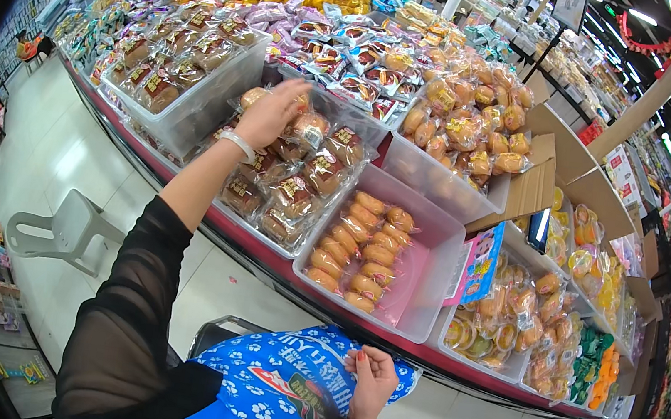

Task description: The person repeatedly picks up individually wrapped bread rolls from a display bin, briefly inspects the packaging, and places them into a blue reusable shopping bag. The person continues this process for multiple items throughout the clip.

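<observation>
My left hand [273, 113], with a pale bangle at the wrist, reaches over a clear bin of plastic-wrapped brown buns [293, 195]. Its fingers are at lighter wrapped buns [308, 127] piled at the back of that bin; whether they grip one is hidden. Near my lap, my right hand [374, 381] hovers over a blue flowered apron [288, 386], thumb and fingers drawn together and nothing visible in them. Between the hands and the counter's edge stands a translucent bin [434, 272] with two rows of small wrapped golden buns [377, 255] on its pink bottom.
A raised bin of dark-labelled buns [171, 64] stands left, and a heaped bin of golden buns [465, 125] behind. An opened cardboard box [528, 176], a colourful sign [482, 265] and a phone-like device [538, 228] are to the right. A grey plastic stool [66, 230] is on the floor.
</observation>
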